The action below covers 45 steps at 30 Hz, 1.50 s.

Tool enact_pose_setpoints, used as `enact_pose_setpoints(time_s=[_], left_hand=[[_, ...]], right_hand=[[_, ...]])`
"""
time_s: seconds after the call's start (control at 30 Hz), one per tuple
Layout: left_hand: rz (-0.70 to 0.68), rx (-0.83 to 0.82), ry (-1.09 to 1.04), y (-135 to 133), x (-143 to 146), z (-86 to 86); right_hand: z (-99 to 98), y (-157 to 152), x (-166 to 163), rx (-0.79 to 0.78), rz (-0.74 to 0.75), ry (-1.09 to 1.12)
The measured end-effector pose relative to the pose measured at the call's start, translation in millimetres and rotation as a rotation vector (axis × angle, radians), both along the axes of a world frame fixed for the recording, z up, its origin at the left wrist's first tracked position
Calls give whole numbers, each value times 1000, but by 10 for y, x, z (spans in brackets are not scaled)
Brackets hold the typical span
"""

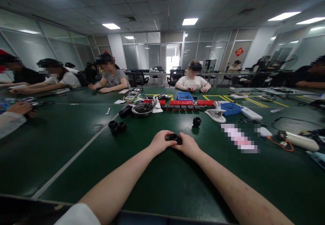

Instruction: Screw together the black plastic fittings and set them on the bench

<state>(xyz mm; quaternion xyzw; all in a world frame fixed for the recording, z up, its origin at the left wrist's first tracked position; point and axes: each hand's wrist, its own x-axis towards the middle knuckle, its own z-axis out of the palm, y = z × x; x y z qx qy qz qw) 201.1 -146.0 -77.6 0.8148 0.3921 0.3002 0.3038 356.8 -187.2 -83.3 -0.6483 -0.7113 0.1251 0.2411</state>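
Observation:
Between my two hands is a small black ring-shaped fitting (174, 137), its round opening facing up, just over the green table. My left hand (161, 142) grips it from the left, thumb in front and fingers behind. From the other side my right hand (187, 145) closes on it, and its fingertips are partly hidden. A similar black fitting (196, 122) stands beyond my right hand. Farther left, a cluster of black fittings (117, 127) rests on the table.
Behind my hands are a metal bowl (142, 110), red-topped strip (181, 102), white clamp (216, 112) and blue bin (231, 108). A wrench (108, 111) lies left. A cream cylinder (299, 140) with cables lies right. Co-workers sit around; one person's hand (21, 109) is at left.

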Motion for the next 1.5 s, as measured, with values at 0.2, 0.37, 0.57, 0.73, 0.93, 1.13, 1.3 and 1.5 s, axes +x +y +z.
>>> enact_pose_setpoints(time_s=[0.2, 0.37, 0.57, 0.73, 0.93, 1.13, 1.3, 1.5], left_hand=[[-2, -3, -15, -15, 6, 10], [-210, -115, -25, 69, -79, 43], [-285, -166, -41, 83, -110, 46], [-268, -165, -43, 58, -99, 57], [-209, -122, -11, 32, -80, 84], [16, -11, 8, -110, 35, 23], [61, 32, -5, -155, 82, -8], [-165, -77, 32, -6, -60, 85]], right_hand=[[48, -24, -9, 22, 46, 5], [82, -27, 195, -88, 290, 109], [30, -23, 198, -91, 308, 151], [16, -14, 155, -101, 271, 129], [63, -36, 109, -106, 191, 53], [43, -56, -76, -109, -63, -63], [62, -89, -164, -89, -219, -149], [122, -85, 62, -79, 34, 42]])
